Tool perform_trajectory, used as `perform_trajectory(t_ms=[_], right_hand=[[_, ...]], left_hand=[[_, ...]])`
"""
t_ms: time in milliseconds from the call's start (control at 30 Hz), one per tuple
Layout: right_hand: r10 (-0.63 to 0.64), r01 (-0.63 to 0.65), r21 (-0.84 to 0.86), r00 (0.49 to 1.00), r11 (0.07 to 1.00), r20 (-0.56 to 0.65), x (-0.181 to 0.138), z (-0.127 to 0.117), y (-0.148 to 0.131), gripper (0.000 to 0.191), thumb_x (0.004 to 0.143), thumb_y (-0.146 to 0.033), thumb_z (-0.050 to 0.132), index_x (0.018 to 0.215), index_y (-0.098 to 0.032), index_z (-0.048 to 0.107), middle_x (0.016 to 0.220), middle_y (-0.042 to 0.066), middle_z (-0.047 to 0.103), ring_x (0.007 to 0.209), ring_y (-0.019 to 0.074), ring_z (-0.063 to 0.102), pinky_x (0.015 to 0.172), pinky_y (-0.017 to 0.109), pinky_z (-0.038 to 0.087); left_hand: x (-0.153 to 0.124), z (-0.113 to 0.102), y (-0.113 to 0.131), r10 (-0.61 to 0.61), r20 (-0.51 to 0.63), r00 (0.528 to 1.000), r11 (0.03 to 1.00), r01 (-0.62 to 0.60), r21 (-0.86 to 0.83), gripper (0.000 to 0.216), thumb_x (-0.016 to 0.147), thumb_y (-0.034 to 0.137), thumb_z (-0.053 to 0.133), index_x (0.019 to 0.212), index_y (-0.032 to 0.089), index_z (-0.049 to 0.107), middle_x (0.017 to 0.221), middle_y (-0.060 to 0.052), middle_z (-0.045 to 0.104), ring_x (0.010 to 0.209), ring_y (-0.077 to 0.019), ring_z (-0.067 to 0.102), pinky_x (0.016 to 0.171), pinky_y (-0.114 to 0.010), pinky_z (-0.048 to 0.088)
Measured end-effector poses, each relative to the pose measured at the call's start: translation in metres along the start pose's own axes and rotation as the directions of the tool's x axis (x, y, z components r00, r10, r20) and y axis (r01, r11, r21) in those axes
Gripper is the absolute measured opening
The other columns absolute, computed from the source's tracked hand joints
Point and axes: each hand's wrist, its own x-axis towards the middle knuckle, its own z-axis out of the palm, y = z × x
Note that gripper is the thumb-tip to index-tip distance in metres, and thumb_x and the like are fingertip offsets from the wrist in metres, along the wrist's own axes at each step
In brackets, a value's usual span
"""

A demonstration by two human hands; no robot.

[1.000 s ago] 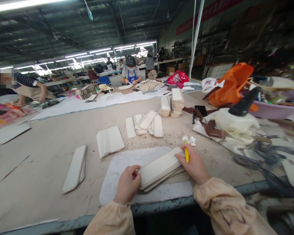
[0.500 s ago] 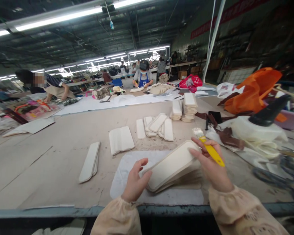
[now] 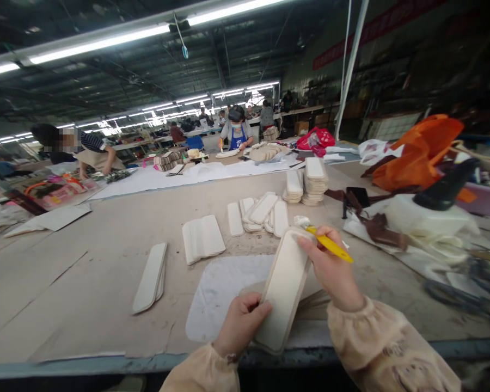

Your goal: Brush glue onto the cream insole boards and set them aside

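- Pinches pale panel (image 3: 283, 288) slantwise above white sheet (image 3: 214, 296), left hand (image 3: 245, 318) and right hand (image 3: 330, 267) closed on its edges.
- Clasps yellow brush (image 3: 331, 246) in right fingers too.
- Has loose panels (image 3: 263, 211) and taller stacks (image 3: 315, 182) beyond the fingers.
- Meets white jug (image 3: 436, 215), fill unclear, right of the fingers; past it, orange bag (image 3: 418, 155) partly hiding lilac basin (image 3: 485, 201), contents blurred.

No words we could read, blurred characters (image 3: 361, 42) on a red banner (image 3: 379, 30), a white emblem (image 3: 239, 144) on a blue apron (image 3: 236, 133), faint marks (image 3: 394, 350) on our right sleeve (image 3: 367, 332)
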Motion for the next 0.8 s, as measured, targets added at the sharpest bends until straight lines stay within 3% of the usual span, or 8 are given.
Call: perform_trajectory(t_ms=[567, 800], right_hand=[[0.013, -0.013, -0.031, 1.000, 0.999, 0.003, 0.001, -0.012, 0.008, 0.037, 0.072, -0.041, 0.077, 0.089, -0.025, 0.048, 0.066, -0.008, 0.039, 0.053, 0.0103, 0.037, 0.050, 0.024, 0.032], [0.021, -0.022, -0.044, 0.999, 0.999, -0.037, 0.003, -0.012, 0.007, 0.038, 0.070, -0.043, 0.078, 0.088, -0.024, 0.050, 0.067, -0.007, 0.043, 0.054, 0.0098, 0.040, 0.051, 0.024, 0.035]], left_hand=[[-0.004, 0.018, -0.005, -0.144, 0.041, 0.989, 0.954, 0.149, -0.262, 0.043, 0.061, 0.051, 0.082, 0.061, 0.014, 0.061, 0.054, 0.002, 0.054, 0.049, -0.0081, 0.042, 0.048, -0.022, 0.029], [-0.008, 0.021, -0.004, -0.140, 0.195, 0.971, 0.888, 0.210, -0.409, 0.051, 0.068, 0.059, 0.076, 0.088, 0.012, 0.073, 0.071, -0.006, 0.068, 0.059, -0.0142, 0.059, 0.057, -0.025, 0.045]])
